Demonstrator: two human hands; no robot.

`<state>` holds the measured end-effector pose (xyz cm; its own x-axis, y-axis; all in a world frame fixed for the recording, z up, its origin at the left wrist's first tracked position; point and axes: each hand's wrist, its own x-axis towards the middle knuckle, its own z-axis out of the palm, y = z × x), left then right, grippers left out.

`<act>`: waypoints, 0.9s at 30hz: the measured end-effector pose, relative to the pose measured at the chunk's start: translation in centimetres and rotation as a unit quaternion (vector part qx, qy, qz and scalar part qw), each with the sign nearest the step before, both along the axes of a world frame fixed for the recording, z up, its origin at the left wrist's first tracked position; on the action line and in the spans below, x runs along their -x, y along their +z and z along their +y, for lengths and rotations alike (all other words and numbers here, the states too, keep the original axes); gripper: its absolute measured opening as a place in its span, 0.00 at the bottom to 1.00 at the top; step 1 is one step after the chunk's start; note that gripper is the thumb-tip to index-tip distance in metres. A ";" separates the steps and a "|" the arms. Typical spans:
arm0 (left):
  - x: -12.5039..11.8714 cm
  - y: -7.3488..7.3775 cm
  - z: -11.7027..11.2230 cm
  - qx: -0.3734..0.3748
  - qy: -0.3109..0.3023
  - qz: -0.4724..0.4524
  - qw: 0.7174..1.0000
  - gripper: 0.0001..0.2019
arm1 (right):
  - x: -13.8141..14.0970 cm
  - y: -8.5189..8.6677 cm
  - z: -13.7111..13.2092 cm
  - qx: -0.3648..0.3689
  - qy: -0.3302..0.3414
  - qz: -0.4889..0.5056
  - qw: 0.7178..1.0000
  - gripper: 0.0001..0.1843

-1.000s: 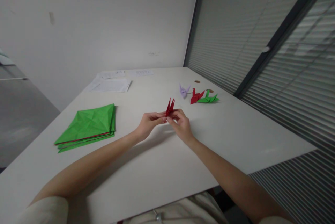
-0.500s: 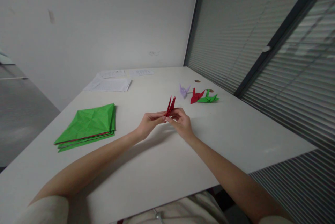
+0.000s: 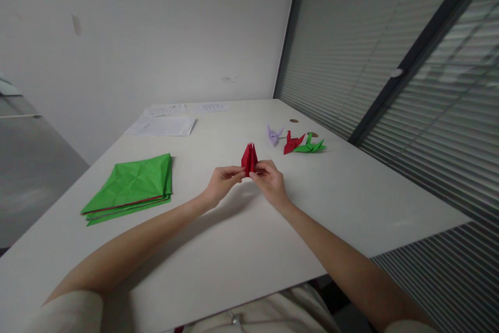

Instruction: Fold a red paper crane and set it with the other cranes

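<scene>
Now wider since a second ago, the folded red paper piece (image 3: 248, 158) sits pinched upright between both hands (image 3: 222, 182) (image 3: 270, 181), near the green paper stack (image 3: 130, 186).

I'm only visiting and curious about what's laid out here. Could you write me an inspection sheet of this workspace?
Surface: white table, plain top.
Things in hand: red fold, held upright between both hands.
Clutter: green sheets stacked at the left; purple figure, red figure and green figure in a row beyond the hands; papers at the far edge.
Hands: left hand and right hand both pinch the red fold near its base.
Cables: nothing seen.
Surroundings: white wall behind; blinds on the right.
</scene>
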<state>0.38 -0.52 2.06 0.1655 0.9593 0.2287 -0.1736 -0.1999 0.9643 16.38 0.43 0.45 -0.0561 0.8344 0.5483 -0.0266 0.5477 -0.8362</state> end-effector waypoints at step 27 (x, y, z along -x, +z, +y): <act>0.0 0.4 -0.1 -0.041 0.049 -0.031 0.997 0.11 | 0.5 -1.0 0.0 0.060 0.068 0.029 0.995 0.11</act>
<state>0.41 -0.66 2.43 0.0549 0.9478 0.3141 -0.2081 -0.2969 0.9320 15.83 0.47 -0.53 -0.1439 0.8814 0.4500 -0.1446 0.4311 -0.8906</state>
